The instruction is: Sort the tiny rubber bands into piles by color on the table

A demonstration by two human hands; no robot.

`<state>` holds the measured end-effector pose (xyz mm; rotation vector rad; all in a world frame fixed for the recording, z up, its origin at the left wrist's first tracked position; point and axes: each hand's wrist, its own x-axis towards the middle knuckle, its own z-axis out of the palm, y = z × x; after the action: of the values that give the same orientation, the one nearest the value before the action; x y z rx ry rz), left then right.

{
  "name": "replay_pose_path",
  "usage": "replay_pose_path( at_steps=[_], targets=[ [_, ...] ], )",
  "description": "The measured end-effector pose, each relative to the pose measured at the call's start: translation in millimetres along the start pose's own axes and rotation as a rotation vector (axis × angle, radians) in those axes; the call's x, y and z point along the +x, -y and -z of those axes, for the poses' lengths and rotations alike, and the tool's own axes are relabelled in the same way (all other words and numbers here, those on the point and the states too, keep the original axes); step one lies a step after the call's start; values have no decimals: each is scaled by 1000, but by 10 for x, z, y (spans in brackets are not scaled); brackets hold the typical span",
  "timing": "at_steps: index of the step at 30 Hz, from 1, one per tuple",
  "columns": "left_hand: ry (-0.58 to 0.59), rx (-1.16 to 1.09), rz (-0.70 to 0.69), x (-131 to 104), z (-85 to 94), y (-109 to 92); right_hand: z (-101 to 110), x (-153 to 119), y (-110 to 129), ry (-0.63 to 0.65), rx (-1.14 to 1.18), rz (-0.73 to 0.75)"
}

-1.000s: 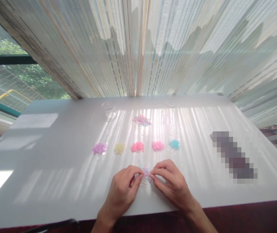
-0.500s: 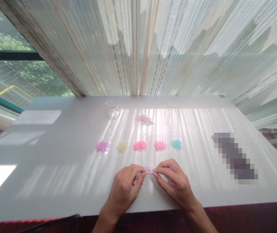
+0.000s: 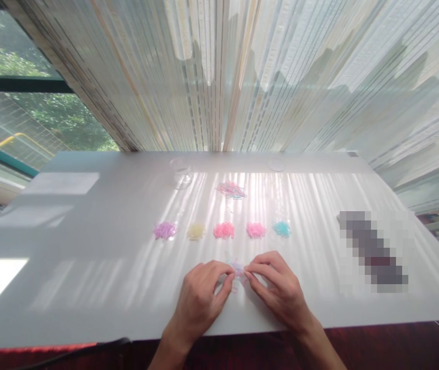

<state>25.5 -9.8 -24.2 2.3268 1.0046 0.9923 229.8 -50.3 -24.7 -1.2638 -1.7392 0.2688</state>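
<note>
Both hands meet low in the middle, over a small loose heap of mixed pastel paper clips [image 3: 236, 271] on the white table. My left hand [image 3: 206, 290] pinches thumb and index finger together at the heap's left side. From the right, my right hand [image 3: 275, 285] pinches at the same clips. The pieces between the fingertips are thin and partly hidden, so single clips are hard to make out. Just beyond lie sorted piles in a row: purple [image 3: 165, 230], yellow [image 3: 196, 231], coral pink [image 3: 224, 229], light pink [image 3: 256, 229] and teal [image 3: 281, 229].
Farther back lies a mixed pile of clips [image 3: 232, 189]. A clear round container [image 3: 181, 173] stands behind it to the left, a clear round lid [image 3: 275, 164] to the right. A blurred-out dark object [image 3: 373, 252] rests at the right. Striped curtains [image 3: 219, 77] hang along the table's [image 3: 88, 236] far edge.
The view has shifted slightly. Both hands stay pinched at the small heap, with slight finger movement, and the clips there lie a little differently. The sorted piles look unchanged.
</note>
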Motion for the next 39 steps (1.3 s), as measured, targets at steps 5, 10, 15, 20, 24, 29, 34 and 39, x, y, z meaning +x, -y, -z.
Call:
replay_pose_path(
  at_steps=[5, 10, 15, 20, 24, 29, 34, 39],
  targets=[
    [-11, 17, 5, 15, 9, -13, 4, 7, 5, 4, 10, 7],
    [-36, 22, 7, 17, 11, -19, 0, 1, 13, 14, 1, 1],
    [-27, -23, 29, 2, 18, -16, 0, 12, 19, -15, 9, 1],
    [-5, -78, 55, 15, 30, -24, 1, 20, 19, -21, 26, -6],
    [-21, -109, 46, 20, 60, -45, 5, 13, 12, -9, 53, 1],
    [-36, -134, 68, -6, 114, -39, 13, 7, 9, 9, 70, 10],
    [-8, -116, 72, -19, 108, -8, 25, 0, 11, 14, 96, 9],
    [-71, 38, 70, -13, 206, 123, 34, -6, 13, 25, 101, 3]
  ],
)
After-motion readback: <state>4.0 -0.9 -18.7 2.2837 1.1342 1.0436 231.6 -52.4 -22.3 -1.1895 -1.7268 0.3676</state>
